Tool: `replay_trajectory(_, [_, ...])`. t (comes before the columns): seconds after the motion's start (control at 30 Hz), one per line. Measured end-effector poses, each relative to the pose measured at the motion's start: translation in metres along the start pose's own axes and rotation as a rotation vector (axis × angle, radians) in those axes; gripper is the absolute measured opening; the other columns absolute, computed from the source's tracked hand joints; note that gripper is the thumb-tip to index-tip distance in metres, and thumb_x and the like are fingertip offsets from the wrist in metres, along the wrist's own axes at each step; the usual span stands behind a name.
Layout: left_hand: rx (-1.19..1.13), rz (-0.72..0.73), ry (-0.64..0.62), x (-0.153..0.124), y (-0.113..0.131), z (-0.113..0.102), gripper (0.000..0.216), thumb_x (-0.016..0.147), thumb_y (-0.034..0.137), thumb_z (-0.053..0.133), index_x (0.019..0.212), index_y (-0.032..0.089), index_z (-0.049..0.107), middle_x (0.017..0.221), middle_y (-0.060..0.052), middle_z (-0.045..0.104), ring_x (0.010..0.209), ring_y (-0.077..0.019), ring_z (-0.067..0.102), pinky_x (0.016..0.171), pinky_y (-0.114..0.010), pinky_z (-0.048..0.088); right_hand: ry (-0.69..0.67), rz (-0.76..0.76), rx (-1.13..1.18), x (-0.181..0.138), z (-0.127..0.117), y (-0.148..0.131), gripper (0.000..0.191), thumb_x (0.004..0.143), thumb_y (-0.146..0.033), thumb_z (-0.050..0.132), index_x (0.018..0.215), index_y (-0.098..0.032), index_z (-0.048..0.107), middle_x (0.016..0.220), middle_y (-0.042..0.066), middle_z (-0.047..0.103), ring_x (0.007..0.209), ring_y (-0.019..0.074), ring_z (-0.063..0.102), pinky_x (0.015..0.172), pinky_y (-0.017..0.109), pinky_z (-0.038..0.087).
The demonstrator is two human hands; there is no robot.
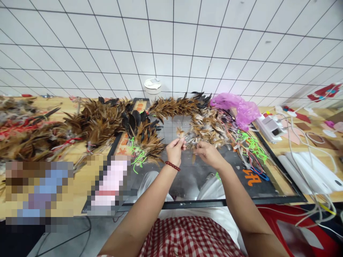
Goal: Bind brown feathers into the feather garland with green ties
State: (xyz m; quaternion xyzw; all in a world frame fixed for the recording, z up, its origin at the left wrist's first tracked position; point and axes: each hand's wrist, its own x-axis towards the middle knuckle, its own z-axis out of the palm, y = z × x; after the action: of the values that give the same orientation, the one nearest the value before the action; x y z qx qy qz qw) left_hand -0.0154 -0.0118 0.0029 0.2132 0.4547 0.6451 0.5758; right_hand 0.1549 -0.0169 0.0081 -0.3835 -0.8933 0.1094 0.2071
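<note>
Feather tuft, one, is pinched by left hand; right hand, I cannot tell.

A small, fluffy tan feather is being pinched near its base, its soft tip pointing up and away, just left of a loose feather pile. That pile is spreading in a tangled heap of mottled brown, gold and cream plumes, with greyish-white tufts showing along its left edge. A slim brown feather is hanging downward just below the pile's near left edge.
</note>
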Motion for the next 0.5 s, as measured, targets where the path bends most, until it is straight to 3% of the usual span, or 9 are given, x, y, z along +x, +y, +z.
replay_trajectory(0.13, [-0.008,-0.027,-0.012,0.0,0.001,0.0,0.028,0.057,0.031,0.078,0.072,0.011,0.067,0.062,-0.002,0.064,0.049,-0.0053,0.052,0.047,-0.018,0.041,0.211,0.106,0.113,0.004,0.0,-0.007,0.02,0.086,-0.02,0.048,0.085,-0.021,0.068,0.086,0.007,0.061,0.085,0.018,0.055,0.079,0.032,0.043])
replay_trajectory(0.2, [-0.005,-0.042,-0.028,-0.001,0.001,0.0,0.028,0.057,0.031,0.078,0.072,0.01,0.067,0.067,-0.004,0.066,0.053,-0.007,0.056,0.05,-0.02,0.044,0.366,0.219,0.311,0.006,0.0,-0.009,0.016,0.086,-0.025,0.051,0.082,-0.02,0.066,0.085,0.006,0.062,0.084,0.0178,0.056,0.078,0.032,0.044])
replay_trajectory(0.27, [0.014,-0.047,-0.044,-0.002,0.002,0.0,0.027,0.058,0.03,0.078,0.072,0.01,0.068,0.07,-0.005,0.067,0.057,-0.0085,0.059,0.053,-0.021,0.047,0.458,0.396,0.584,0.008,0.0,-0.009,0.016,0.082,-0.034,0.057,0.078,-0.02,0.064,0.074,0.003,0.062,0.069,0.0151,0.055,0.067,0.029,0.044])
replay_trajectory(0.37, [0.05,-0.057,-0.066,-0.005,0.003,0.001,0.023,0.06,0.028,0.076,0.071,0.009,0.068,0.072,-0.006,0.068,0.06,-0.0099,0.061,0.056,-0.022,0.049,0.453,0.664,1.036,0.011,0.002,-0.008,0.026,0.071,-0.044,0.067,0.074,-0.019,0.061,0.057,-0.002,0.057,0.049,0.0096,0.046,0.049,0.023,0.036])
replay_trajectory(0.5, [0.015,-0.182,-0.093,-0.009,0.008,0.001,0.021,0.064,0.025,0.075,0.076,0.009,0.067,0.077,-0.009,0.069,0.064,-0.0115,0.064,0.06,-0.023,0.05,0.412,0.788,1.331,0.013,0.007,-0.007,0.034,0.06,-0.044,0.077,0.07,-0.018,0.058,0.054,-0.002,0.057,0.048,0.0078,0.047,0.044,0.019,0.032])
